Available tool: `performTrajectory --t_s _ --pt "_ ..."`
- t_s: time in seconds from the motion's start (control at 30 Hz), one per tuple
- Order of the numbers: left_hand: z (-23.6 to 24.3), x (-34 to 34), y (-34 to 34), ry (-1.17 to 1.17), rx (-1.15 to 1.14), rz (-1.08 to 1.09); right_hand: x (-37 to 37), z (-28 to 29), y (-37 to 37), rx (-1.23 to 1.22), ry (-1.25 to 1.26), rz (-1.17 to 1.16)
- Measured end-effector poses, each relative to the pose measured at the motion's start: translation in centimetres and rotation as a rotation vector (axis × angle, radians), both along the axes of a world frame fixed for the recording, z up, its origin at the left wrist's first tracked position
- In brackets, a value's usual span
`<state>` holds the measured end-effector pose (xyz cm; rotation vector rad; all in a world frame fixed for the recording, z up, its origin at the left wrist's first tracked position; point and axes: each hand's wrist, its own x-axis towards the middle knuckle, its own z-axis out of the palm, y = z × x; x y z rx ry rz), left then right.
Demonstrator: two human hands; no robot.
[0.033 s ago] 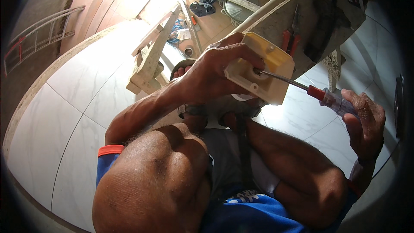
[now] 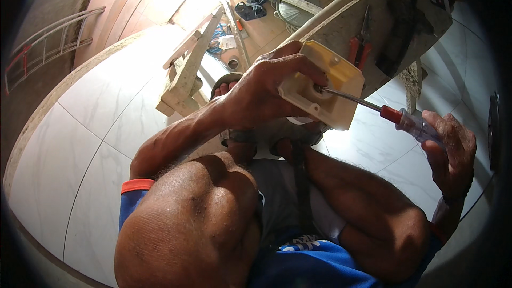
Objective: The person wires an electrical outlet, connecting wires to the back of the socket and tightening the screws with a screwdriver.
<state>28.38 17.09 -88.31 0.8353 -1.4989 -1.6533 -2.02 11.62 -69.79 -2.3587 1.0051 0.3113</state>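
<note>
A cream, open-fronted plastic electrical box (image 2: 341, 108) is gripped by my left hand (image 2: 266, 82) at its left side. The thumb reaches inside, beside the screwdriver's tip. My right hand (image 2: 453, 152) is closed around the clear handle of a screwdriver (image 2: 391, 114) with a red collar. Its metal shaft slants left into the box and meets the inner wall near the left thumb. What the tip touches there is too small to make out.
Beyond the box, a worn board (image 2: 333, 34) carries red-handled pliers (image 2: 360, 48) and a dark object (image 2: 402, 37). A rough wooden stand (image 2: 184, 82) is on the white tiles (image 2: 96, 165) at left. A ladder-like metal frame (image 2: 50, 42) lies far left. My bent knees are below the hands.
</note>
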Motion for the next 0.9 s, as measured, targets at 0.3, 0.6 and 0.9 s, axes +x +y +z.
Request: performTrajectory --t_s 0.3,0.6,0.9 --pt "-0.2 -0.4 0.0 -0.016 -0.002 0.003 0.8 -0.6 0.5 -0.102 -0.046 -0.01" --pt "-0.2 -0.7 -0.1 -0.007 0.027 0.01 1.1 0.4 -0.2 -0.151 0.026 0.108" --pt "-0.2 -1.0 0.1 0.066 0.165 0.002 1.8 1.1 -0.6 -0.113 0.022 0.166"
